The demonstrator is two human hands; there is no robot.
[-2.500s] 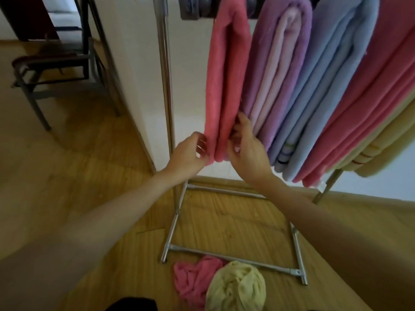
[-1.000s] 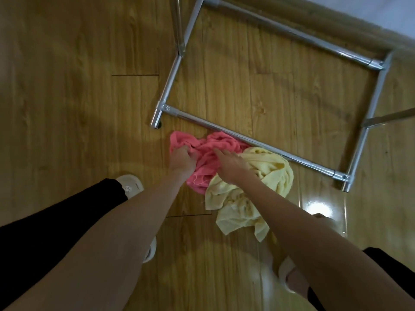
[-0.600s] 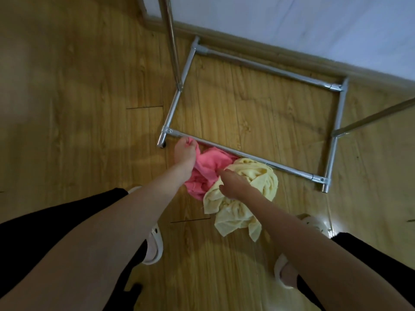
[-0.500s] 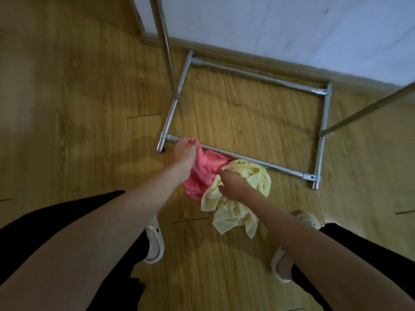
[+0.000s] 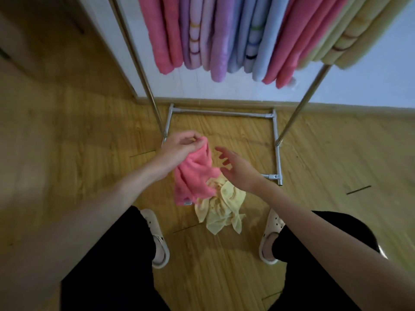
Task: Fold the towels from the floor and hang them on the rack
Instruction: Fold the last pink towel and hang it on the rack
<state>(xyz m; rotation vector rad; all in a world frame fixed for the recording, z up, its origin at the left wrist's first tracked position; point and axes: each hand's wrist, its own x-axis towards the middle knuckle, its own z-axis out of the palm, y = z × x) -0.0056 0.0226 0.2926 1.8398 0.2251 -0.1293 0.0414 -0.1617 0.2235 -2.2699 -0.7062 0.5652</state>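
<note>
My left hand [image 5: 179, 145] pinches the top edge of a pink towel [image 5: 194, 178], which hangs crumpled in the air above the floor. My right hand [image 5: 235, 168] is open with fingers spread, just right of the pink towel and close to it. A yellow towel [image 5: 221, 208] lies crumpled on the wooden floor under the pink one, between my feet. The metal rack [image 5: 221, 113] stands ahead against the wall, with several folded towels [image 5: 224, 37] in pink, purple, blue and yellow hanging side by side from its top.
The rack's base bars [image 5: 277, 153] lie on the floor just beyond the towels, and its slanted uprights [image 5: 139, 63] rise on both sides. My feet in white clogs [image 5: 158, 239] flank the yellow towel. A white wall and skirting run behind the rack.
My left hand has lifted the pink towel off the floor. My right hand has let go of the pile and opened. The view has tilted up, so the hanging towels show again.
</note>
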